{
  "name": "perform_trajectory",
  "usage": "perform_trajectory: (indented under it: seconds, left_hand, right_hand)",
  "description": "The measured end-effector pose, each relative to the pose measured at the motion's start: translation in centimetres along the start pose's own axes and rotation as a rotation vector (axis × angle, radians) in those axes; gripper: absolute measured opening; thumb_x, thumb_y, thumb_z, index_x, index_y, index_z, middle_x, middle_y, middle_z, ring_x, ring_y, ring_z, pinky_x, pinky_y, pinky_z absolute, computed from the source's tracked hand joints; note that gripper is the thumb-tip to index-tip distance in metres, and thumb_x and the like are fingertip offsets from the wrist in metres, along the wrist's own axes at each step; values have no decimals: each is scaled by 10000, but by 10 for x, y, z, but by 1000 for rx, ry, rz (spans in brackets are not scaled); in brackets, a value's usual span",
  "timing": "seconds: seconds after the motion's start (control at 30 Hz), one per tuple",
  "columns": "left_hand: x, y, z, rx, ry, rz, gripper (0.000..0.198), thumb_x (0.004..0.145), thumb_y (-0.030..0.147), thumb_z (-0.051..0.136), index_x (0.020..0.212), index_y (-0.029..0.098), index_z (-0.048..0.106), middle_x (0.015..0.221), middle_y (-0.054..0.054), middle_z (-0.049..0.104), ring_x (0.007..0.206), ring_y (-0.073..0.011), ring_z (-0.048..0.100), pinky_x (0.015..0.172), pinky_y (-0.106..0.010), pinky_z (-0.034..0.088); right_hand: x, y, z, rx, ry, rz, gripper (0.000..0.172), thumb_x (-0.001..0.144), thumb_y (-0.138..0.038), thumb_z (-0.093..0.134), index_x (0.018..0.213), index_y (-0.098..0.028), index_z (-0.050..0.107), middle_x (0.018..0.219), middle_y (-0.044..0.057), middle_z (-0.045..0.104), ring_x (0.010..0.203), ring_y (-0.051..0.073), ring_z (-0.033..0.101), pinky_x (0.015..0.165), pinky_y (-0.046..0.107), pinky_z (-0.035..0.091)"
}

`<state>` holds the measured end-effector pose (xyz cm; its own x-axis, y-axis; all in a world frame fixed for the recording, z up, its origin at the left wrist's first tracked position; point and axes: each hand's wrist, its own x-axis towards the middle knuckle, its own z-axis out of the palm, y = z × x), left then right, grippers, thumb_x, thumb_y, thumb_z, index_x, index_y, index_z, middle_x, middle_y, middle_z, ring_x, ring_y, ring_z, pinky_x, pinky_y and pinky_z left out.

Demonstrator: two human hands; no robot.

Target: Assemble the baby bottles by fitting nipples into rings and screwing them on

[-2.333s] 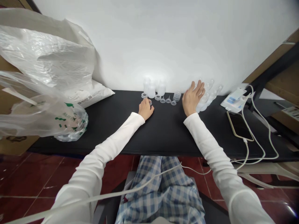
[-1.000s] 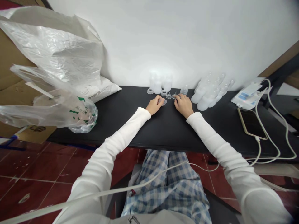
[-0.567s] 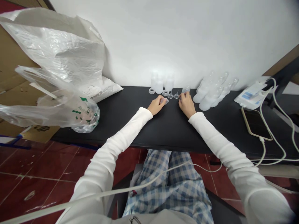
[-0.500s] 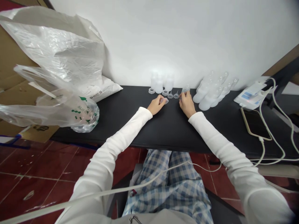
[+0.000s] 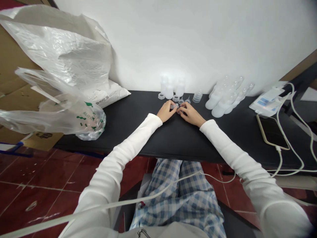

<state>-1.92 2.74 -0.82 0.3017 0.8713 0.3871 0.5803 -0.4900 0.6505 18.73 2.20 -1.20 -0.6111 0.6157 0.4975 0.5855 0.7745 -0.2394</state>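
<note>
My left hand point(image 5: 166, 111) is closed on a translucent bottle collar ring point(image 5: 174, 106) just above the table. My right hand point(image 5: 191, 113) has come up beside it, fingers pinched round a small clear piece point(image 5: 178, 111), which looks like a bottle teat but is mostly covered by the fingers. Behind the hands lie two clear teats point(image 5: 181, 100) and two loose collar rings point(image 5: 161, 96). Several frosted bottles point(image 5: 169, 91) stand upright by the wall. To the right of them are clear domed caps point(image 5: 197, 96), apparently stacked.
Several bottles with domed caps point(image 5: 224, 100) lie grouped on the right of the black table point(image 5: 148, 142). Farther right are a white device point(image 5: 267, 100) and a phone point(image 5: 272, 131) with cables. Plastic bags point(image 5: 91, 120) occupy the left end.
My right hand has moved left from beside the domed caps to my left hand, bringing the small clear piece. The caps are now uncovered. My left hand stays almost in place with the ring.
</note>
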Motion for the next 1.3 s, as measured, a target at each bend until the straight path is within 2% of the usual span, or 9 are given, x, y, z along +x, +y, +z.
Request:
perform_trajectory:
  seconds: [0.1,0.23,0.5,0.6,0.77,0.83,0.97,1.13,1.3]
  left_hand:
    - [-1,-3,1,107,-56,67,190,923,248,577,1101,187,554,1242,-116,648,1159,-258,577,1077,-424,415]
    - [-2,-1,1,162,-120,19,287,899,224,575,1181,175,563,1374,-141,601,1222,-305,523,1105,-472,376]
    - [-3,2,-1,120,-107,24,221,901,186,580,1122,184,570,1295,-127,639,1186,-288,560,1069,-449,400]
    - [-1,1,0,-3,-55,3,122,920,219,597,1036,193,567,1197,-105,675,1097,-241,600,1043,-409,436]
    - [4,2,0,-408,21,-208,106,963,290,598,974,196,550,1031,-47,698,899,-143,641,902,-296,512]
    - [5,5,0,-574,17,-273,98,977,287,577,976,193,550,981,-37,693,858,-132,644,844,-280,534]
    - [3,12,1,-803,-77,-280,137,992,333,545,979,200,570,922,-10,677,811,-118,654,804,-272,558]
    - [-1,16,1,-876,-152,-225,225,966,415,578,1061,211,584,997,-27,701,875,-136,692,832,-298,569]
    - [2,12,6,-786,-42,-242,200,966,379,592,1045,198,560,1033,-54,724,923,-138,701,886,-308,578]
  right_hand:
    - [0,2,-1,19,11,5,214,984,-281,505,1060,-204,689,1211,147,522,1076,263,594,999,475,529]
    - [1,-1,-4,30,-8,48,172,966,-295,545,1060,-195,648,1205,142,516,981,233,606,976,474,538]
    - [3,-6,-6,65,32,170,169,902,-181,540,1069,-202,547,1161,132,514,1163,260,565,1039,477,535]
    - [3,-8,-6,84,97,159,151,927,-188,531,1067,-198,585,1227,147,498,1136,245,587,1053,479,531]
    - [5,-18,-3,177,211,71,116,958,-296,610,992,-245,709,1260,110,484,1185,243,582,1043,479,539]
    - [6,-23,-2,182,232,110,106,943,-328,657,967,-283,751,1204,90,507,1209,256,559,1014,479,548]
    - [7,-30,-2,209,248,218,121,918,-388,703,942,-298,781,1038,64,535,1049,240,578,966,480,546]
    - [7,-31,-2,300,354,299,224,920,-466,684,948,-247,724,944,46,549,883,200,548,813,389,547]
    - [7,-32,-1,328,411,299,240,923,-461,670,878,-226,653,886,27,533,795,176,513,771,362,512]
